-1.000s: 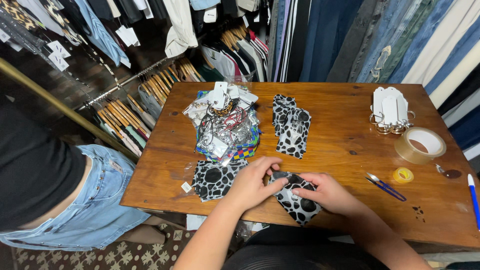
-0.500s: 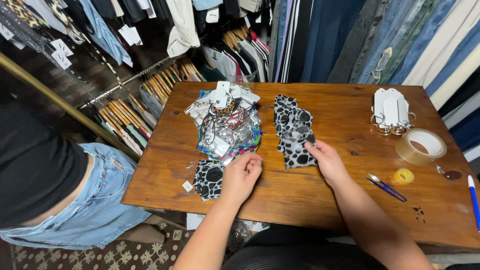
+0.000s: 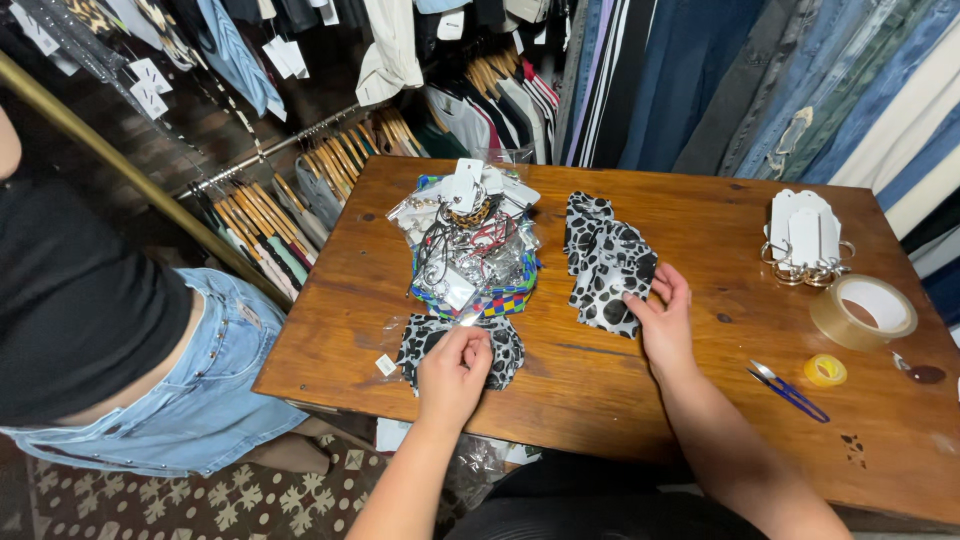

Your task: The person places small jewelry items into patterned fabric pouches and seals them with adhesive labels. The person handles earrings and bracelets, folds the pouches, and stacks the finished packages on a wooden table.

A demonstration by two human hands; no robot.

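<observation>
Now sorting step: left hand (image 3: 452, 372) pinches spotted fabric piece (image 3: 430, 345) near edge; right hand (image 3: 665, 318) flat, open, pressing spotted stack (image 3: 605, 262). Next needs clean lift onto stack.

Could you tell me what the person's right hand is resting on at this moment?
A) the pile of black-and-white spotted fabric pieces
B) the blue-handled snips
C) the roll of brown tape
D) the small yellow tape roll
A: the right hand lies with its fingers on the lower edge of the pile of black-and-white spotted fabric pieces, well apart from the roll of brown tape and the blue-handled snips.
</observation>
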